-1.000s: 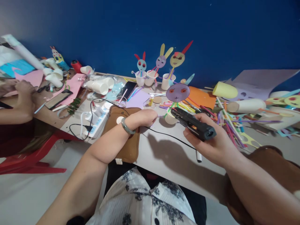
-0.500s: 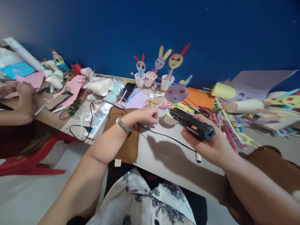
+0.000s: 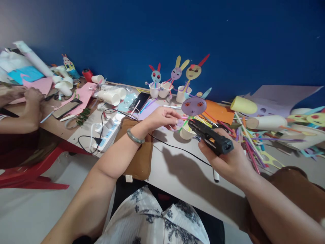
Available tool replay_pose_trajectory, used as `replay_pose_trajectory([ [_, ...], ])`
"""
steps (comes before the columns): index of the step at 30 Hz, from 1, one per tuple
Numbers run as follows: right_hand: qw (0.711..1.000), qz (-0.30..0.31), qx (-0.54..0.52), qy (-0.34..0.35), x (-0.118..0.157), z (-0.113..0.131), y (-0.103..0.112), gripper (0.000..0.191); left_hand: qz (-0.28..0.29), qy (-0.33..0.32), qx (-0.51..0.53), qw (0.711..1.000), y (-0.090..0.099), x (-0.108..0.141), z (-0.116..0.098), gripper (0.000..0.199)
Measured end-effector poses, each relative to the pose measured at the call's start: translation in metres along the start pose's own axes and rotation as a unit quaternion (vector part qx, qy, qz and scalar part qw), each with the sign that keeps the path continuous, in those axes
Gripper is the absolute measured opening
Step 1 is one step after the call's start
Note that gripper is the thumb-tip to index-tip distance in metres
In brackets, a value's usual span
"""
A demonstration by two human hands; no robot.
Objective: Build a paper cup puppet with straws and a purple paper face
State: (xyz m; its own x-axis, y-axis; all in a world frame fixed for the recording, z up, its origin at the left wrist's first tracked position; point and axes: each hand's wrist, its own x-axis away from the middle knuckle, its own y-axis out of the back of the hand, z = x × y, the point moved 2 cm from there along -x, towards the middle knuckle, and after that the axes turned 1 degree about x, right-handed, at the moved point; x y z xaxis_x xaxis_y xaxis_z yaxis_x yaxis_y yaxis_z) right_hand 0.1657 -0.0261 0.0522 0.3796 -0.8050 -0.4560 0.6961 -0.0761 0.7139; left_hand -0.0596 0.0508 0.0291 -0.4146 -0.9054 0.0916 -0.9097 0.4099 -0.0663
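My right hand grips a black glue gun, its nozzle close to the paper cup of the nearest puppet. That puppet has a round purple paper face with orange eyes, standing above the cup on a green stem. On the cup's left side, my left hand pinches a small purple paper piece between thumb and fingertips. Whether this piece touches the puppet cannot be made out. A black cord crosses the table below my left hand.
Three finished-looking cup puppets stand by the blue wall. A white power strip and brown pouch lie left. Coloured sticks and paper cups crowd the right. Another person's hands work at far left.
My left hand has opened from a curled shape into a pinch and moved slightly right towards the cup, the purple piece now showing. The glue gun stays near the cup. The view has shifted slightly.
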Motion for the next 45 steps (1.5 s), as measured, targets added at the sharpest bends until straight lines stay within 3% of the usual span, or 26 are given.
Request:
replay_pose_trajectory([
  [6,0.999,0.012,0.038,0.032,-0.001,-0.001,-0.003,0.018,-0.051,-0.017,-0.002,0.999,-0.002,0.000,0.000,0.015],
  [12,0.997,0.059,0.019,-0.043,-0.004,-0.011,-0.007,0.022,-0.076,-0.004,-0.001,0.997,-0.009,0.003,-0.006,0.010],
  [18,0.990,0.098,0.006,-0.096,-0.006,-0.013,-0.011,0.025,-0.069,-0.005,-0.002,0.998,-0.013,0.005,-0.008,0.007],
  [39,0.985,0.111,0.036,-0.124,-0.006,-0.014,-0.013,0.023,-0.062,-0.035,-0.008,0.997,-0.013,0.007,-0.007,0.010],
  [45,0.982,0.117,0.058,-0.134,-0.004,-0.017,-0.013,0.031,-0.061,-0.032,-0.018,0.997,-0.013,0.008,-0.009,0.006],
])
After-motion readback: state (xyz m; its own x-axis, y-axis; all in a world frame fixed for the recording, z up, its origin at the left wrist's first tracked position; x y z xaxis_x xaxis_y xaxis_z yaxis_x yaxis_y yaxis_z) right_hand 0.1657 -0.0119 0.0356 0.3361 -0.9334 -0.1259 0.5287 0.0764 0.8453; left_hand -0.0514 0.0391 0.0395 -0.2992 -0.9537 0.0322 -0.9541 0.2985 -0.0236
